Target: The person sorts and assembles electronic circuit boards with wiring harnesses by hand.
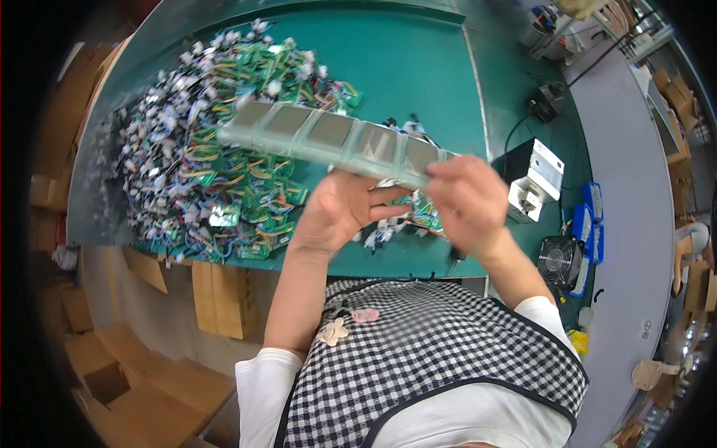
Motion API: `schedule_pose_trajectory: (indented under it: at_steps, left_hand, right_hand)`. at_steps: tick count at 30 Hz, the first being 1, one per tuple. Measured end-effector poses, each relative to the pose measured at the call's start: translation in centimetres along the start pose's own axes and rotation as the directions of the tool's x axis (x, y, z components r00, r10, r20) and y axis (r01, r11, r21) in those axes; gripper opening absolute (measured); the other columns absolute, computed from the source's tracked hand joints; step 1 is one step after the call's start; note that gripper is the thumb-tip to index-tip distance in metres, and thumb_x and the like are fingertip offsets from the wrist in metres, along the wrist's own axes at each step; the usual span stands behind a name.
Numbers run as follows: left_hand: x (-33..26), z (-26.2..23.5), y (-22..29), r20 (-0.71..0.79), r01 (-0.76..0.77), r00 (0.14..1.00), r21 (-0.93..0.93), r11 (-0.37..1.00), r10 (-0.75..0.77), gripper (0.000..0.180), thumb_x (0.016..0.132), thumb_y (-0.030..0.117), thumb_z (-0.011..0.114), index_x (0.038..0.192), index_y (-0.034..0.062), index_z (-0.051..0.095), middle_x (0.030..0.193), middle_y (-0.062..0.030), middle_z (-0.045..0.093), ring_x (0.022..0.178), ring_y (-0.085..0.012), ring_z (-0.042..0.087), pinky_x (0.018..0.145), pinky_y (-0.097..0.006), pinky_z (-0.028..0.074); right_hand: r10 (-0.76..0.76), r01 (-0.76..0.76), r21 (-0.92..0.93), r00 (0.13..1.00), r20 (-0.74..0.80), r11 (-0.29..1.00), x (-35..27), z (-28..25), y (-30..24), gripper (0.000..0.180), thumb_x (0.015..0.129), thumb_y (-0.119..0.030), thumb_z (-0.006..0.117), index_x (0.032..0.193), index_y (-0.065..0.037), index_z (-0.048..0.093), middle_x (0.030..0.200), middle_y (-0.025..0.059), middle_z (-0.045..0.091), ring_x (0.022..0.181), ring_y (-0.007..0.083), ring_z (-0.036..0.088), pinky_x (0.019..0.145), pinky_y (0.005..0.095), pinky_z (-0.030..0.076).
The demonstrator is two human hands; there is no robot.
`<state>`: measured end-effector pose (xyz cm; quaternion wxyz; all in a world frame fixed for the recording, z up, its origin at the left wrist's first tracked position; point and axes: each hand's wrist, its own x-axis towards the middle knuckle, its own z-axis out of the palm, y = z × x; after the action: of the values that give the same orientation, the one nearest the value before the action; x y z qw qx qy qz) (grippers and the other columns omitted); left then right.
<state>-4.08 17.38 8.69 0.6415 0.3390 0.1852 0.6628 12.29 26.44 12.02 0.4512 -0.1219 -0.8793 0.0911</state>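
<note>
A long, clear plastic strip tray [302,153] is held up above the table, tilted down to the right. Several grey rectangular panels sit in a row in its pockets. My right hand [470,198], slightly blurred, is closed on the tray's right end. Beneath the middle, my left hand [328,213] holds the tray from below, palm up. Two of its fingers reach to the right, and the others are hidden behind the plastic. Under and beyond my hands, a small group of wired circuit boards [381,235] lies on the green mat, partly covered.
A large heap of green circuit boards with wires and white connectors [246,179] covers the left of the table [403,60]. To the right stand a white-and-black box device [538,179], a black fan [560,257] and blue bins [594,224]. Cardboard boxes [224,299] stand below the table's left edge.
</note>
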Motion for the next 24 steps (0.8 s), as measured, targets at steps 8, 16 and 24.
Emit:
schedule_pose_trajectory:
  at_steps: [8, 16, 24]
  left_hand:
    - [-10.9, -2.1, -0.3, -0.465, -0.046, 0.872, 0.236, 0.971, 0.155, 0.029, 0.085, 0.006, 0.05, 0.112, -0.004, 0.044, 0.101, -0.0119, 0.056, 0.092, -0.0206, 0.057, 0.079, -0.035, 0.05]
    - [-16.2, -1.9, -0.6, -0.425, -0.013, 0.802, 0.69, 0.724, 0.42, 0.036, 0.08, -0.003, 0.053, 0.115, -0.0048, 0.042, 0.108, -0.0111, 0.052, 0.095, -0.0174, 0.053, 0.081, -0.03, 0.044]
    - [-18.2, -2.1, -0.9, -0.43, -0.034, 0.773, 0.706, 0.708, 0.466, 0.036, 0.082, -0.001, 0.052, 0.116, -0.0054, 0.041, 0.11, -0.0114, 0.05, 0.099, -0.0168, 0.051, 0.085, -0.028, 0.041]
  right_hand:
    - [0.201, -0.265, 0.374, 0.959, 0.202, 0.889, -1.8, 6.9, -5.9, 0.042, 0.069, -0.005, 0.061, 0.11, -0.002, 0.053, 0.118, 0.0188, 0.047, 0.106, 0.0323, 0.047, 0.087, 0.0382, 0.039]
    - [0.042, -0.153, 0.327, 0.946, 0.321, 0.932, -1.4, 13.7, -11.7, 0.046, 0.079, -0.009, 0.052, 0.123, -0.005, 0.043, 0.131, 0.016, 0.036, 0.12, 0.0317, 0.034, 0.099, 0.0423, 0.025]
    - [0.08, -0.06, 0.425, 0.996, -0.028, 0.903, -2.7, 15.8, -13.8, 0.02, 0.066, -0.004, 0.065, 0.086, -0.002, 0.062, 0.103, 0.0111, 0.059, 0.096, 0.0295, 0.056, 0.084, 0.0422, 0.042]
